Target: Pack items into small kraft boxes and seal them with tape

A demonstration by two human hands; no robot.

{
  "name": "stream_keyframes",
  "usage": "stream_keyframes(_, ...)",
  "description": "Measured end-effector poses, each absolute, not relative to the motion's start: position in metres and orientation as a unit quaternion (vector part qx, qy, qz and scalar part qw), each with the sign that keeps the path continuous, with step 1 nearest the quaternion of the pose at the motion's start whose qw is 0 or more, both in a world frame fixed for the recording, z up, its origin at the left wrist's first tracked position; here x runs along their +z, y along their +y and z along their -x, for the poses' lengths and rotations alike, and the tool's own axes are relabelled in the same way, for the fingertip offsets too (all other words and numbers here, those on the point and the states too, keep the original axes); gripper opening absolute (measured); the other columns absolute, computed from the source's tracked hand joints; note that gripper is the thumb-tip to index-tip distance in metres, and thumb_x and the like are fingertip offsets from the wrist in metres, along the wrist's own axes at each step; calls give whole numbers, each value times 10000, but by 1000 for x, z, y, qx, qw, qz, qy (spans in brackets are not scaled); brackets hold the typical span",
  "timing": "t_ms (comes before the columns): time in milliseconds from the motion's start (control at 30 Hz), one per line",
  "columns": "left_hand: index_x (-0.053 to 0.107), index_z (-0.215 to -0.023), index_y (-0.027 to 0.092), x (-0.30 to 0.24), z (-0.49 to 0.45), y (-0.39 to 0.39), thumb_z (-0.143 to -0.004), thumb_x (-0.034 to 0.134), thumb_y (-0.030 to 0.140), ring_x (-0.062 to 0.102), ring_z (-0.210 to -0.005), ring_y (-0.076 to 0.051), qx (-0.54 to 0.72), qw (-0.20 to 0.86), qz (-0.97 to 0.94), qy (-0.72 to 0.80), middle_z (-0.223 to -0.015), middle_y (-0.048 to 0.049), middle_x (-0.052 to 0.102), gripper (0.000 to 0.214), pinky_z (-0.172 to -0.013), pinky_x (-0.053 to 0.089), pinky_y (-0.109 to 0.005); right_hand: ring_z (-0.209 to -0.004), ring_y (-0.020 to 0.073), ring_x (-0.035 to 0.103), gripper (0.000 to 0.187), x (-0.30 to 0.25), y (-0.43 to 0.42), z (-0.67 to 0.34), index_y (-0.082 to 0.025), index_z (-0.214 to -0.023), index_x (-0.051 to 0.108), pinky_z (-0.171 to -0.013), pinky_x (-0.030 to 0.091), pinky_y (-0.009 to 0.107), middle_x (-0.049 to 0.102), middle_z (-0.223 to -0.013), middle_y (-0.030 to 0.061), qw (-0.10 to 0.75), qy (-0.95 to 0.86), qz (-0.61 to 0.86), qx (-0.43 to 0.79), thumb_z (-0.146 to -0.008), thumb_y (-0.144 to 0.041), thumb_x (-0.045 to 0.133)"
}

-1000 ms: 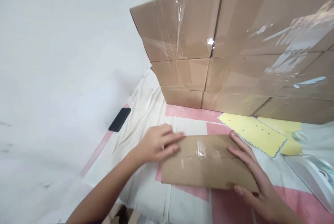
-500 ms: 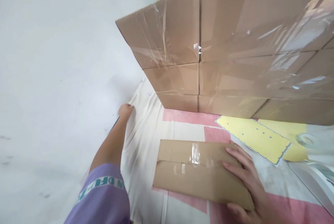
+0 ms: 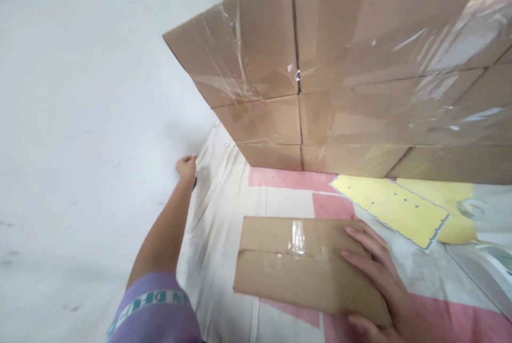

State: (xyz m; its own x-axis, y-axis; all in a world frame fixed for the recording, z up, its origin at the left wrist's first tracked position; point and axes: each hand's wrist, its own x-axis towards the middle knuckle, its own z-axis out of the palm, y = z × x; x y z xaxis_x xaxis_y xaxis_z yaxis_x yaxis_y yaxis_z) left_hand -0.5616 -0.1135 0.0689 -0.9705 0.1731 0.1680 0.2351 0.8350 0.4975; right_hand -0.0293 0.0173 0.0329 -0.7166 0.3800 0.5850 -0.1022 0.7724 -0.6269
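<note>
My right hand (image 3: 386, 273) grips the right end of a small brown cardboard box (image 3: 304, 273), with fingers on its top and thumb at the near side. The box lies on the patterned cloth, a strip of shiny clear tape (image 3: 298, 236) across its top seam. At the cloth's left edge, by the white wall, my left hand (image 3: 185, 166) is closed in a pinch. A tiny whitish bit shows at its fingertips, too small to name. Another small pale piece (image 3: 226, 145) rests on the cloth to its right.
A tall wall of joined, taped cardboard (image 3: 352, 108) stands behind the box. Yellow cut-out paper (image 3: 392, 209), a tape roll (image 3: 474, 208) and a white-grey object (image 3: 484, 265) lie at right. The white wall (image 3: 80, 119) closes off the left side.
My left hand has lifted slightly up and left off the cloth's edge, fingers pinched, and the whitish bit now shows. The right hand keeps its grip on the box. The view has shifted slightly.
</note>
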Motion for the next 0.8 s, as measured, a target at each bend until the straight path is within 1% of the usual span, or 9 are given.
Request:
stream_keyframes(100,659,-1066,139,89,527,-112,-985,611,466,651,-780,-143,-348,39,168,-922,-937,-25,678,341,-699,573,-308,-1501,400,319,563,34,16,31,-249,-1427,482,-1171,372,570,390,-1573,146,382,-860,72,331,-950,-522,603)
stream_keyframes(167,663,-939,144,103,492,-111,-985,587,483,581,-661,-116,-390,17,233,-891,-761,11,616,351,-620,506,-268,-1516,405,308,605,34,16,31,-258,-1458,472,-1171,378,579,383,-1593,146,377,-858,69,341,-949,-560,600)
stream_keyframes(233,664,-824,154,118,451,-111,-971,556,504,536,-642,-120,-420,-10,307,-854,-671,19,550,395,-606,453,-266,-1527,409,297,675,35,16,29,-271,-1507,444,-1168,388,589,355,-1623,149,373,-850,72,364,-949,-629,573)
stream_keyframes(333,673,-760,172,141,385,-111,-970,500,557,539,-706,-139,-438,-57,408,-799,-722,-14,584,471,-664,452,-284,-1508,401,335,684,42,16,25,-289,-1535,441,-1165,394,596,371,-1608,152,399,-821,84,400,-955,-625,576)
stream_keyframes(400,714,-806,186,157,344,-111,-995,451,571,568,-769,-156,-433,-91,471,-763,-822,-41,655,504,-726,471,-304,-1447,375,420,569,52,16,22,-305,-1493,499,-1151,410,591,461,-1525,143,430,-802,101,402,-965,-473,632)
stream_keyframes(467,734,-884,199,170,307,-112,-1045,386,500,603,-845,-170,-407,-91,562,-714,-925,-56,694,487,-792,481,-322,-1352,342,512,474,64,14,19,-319,-1417,570,-1113,446,579,554,-1404,125,465,-789,116,385,-952,-293,657)
stream_keyframes(567,722,-1027,202,184,261,-113,-1070,340,384,629,-918,-196,-300,19,712,-635,-1018,-72,716,426,-811,478,-354,-1168,303,611,429,79,11,16,-318,-1301,648,-983,528,533,645,-1213,99,528,-775,107,331,-908,-147,666)
stream_keyframes(700,699,-1047,193,184,216,-116,-964,566,306,588,-823,-221,-153,214,795,-546,-963,-46,761,193,-689,409,-375,-957,259,649,391,86,6,17,-281,-1212,680,-833,557,472,690,-1057,81,582,-770,49,256,-866,-103,703)
stream_keyframes(800,683,-1004,206,177,194,-118,-886,657,177,584,-797,-205,-124,275,793,-530,-876,12,766,125,-664,380,-365,-925,254,652,335,83,0,19,-252,-1168,664,-809,552,458,704,-1023,83,580,-780,29,234,-868,-114,718)
